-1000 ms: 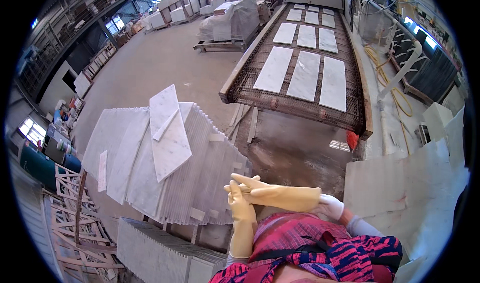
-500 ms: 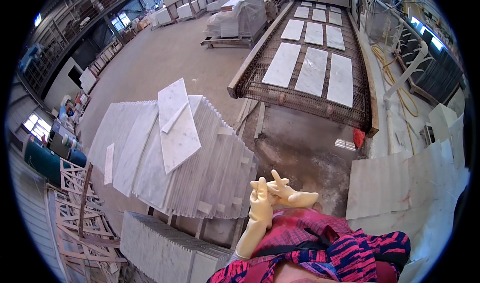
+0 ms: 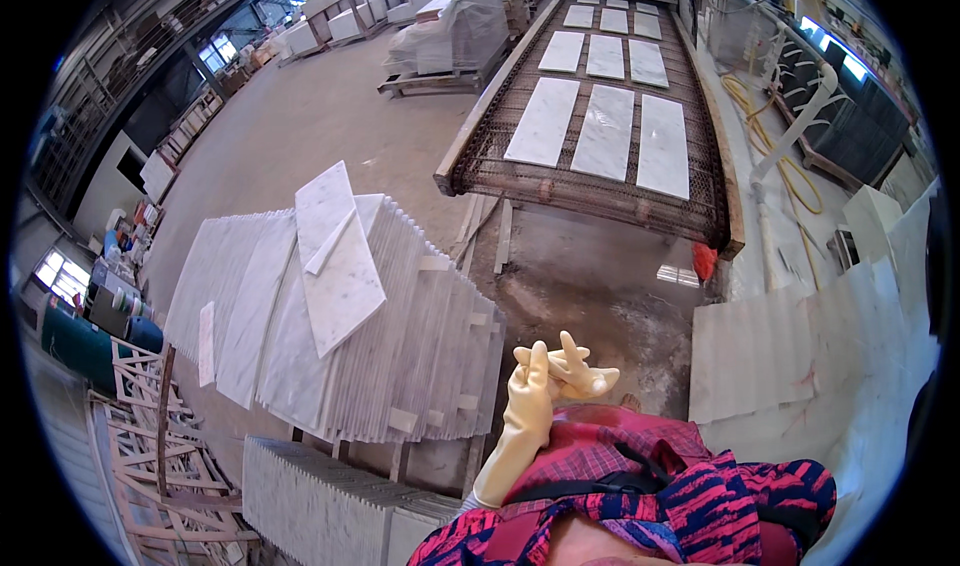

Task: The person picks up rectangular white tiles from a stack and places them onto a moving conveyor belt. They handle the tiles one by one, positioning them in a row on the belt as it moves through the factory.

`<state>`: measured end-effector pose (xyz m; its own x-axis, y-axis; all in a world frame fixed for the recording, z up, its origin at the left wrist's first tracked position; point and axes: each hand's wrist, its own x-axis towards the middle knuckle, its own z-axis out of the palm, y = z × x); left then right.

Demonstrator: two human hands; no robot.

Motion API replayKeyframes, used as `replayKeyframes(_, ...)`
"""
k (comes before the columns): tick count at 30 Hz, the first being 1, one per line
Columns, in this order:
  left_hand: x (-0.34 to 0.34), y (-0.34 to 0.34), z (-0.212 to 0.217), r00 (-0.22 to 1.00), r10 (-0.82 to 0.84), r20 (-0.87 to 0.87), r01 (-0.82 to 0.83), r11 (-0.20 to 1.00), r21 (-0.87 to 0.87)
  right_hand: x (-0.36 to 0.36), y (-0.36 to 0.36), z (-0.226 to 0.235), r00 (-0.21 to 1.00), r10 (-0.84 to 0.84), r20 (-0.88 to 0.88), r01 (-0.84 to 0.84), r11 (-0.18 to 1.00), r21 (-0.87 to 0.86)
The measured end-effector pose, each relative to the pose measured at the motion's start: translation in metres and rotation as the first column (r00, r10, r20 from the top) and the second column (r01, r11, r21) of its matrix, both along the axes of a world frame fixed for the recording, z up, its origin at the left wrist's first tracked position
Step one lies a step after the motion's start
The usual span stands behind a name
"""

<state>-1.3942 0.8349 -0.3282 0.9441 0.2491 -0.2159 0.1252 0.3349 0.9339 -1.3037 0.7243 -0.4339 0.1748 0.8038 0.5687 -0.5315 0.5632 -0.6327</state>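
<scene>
My left hand (image 3: 533,378), in a cream rubber glove, is raised in front of my body with its fingers crossed into those of my right hand (image 3: 582,374). The right wears a matching glove. Both are closed against each other, with some fingertips pointing up. No object shows between them, though the crossed fingers partly hide one another. Left of the hands stands a large stack of pale stone slabs (image 3: 425,351) on edge. Across its top lies a loose white marble slab (image 3: 350,291), bearing a narrow stone strip (image 3: 331,244).
Ahead, a mesh conveyor (image 3: 480,173) carries rows of white marble slabs (image 3: 610,131). A second slab stack (image 3: 310,496) stands at the lower left, beside a wooden lattice frame (image 3: 150,446). Pale sheets (image 3: 750,356) lie at the right. A wrapped pallet load (image 3: 440,41) stands farther back.
The whole view has shifted a little, so the conveyor and stacks appear farther left. My gloved hands stay clasped and sit slightly higher in the picture, the right one drawn closer in.
</scene>
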Motion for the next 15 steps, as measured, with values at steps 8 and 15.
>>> replayKeyframes(8, 0.008, 0.008, 0.005, 1.0, 0.03, 0.008, -0.029, 0.997, -0.074, 0.01, 0.017, -0.014, 1.0, -0.012, 0.014, 0.011, 0.995, 0.095)
replayKeyframes(15, 0.008, 0.014, 0.018, 0.999, 0.051, -0.003, -0.051, 0.999, -0.019, 0.005, 0.02, -0.015, 1.0, -0.02, 0.0, 0.02, 0.997, 0.081)
